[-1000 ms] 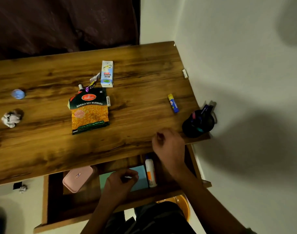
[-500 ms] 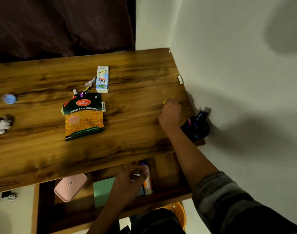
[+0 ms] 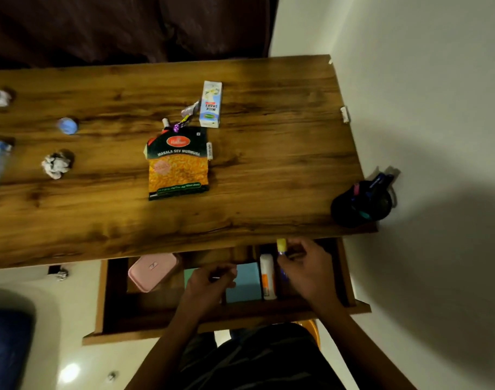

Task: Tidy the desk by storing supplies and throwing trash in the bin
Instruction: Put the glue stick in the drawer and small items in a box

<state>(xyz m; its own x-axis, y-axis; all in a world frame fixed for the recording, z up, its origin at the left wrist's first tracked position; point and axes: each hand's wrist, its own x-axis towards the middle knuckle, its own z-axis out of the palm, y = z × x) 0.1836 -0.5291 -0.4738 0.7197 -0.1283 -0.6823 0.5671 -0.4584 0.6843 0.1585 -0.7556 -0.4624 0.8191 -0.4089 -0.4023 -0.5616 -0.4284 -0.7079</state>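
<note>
The right hand [image 3: 305, 270] grasps a small yellow-capped blue glue stick [image 3: 281, 247] between curled fingers, above the open wooden drawer [image 3: 226, 313]. The left hand [image 3: 209, 280] pinches a small dark item, too blurred to identify.

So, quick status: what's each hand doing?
Right hand holds glue stick over open drawer. Left hand grips something small. Nothing blocking.
</note>
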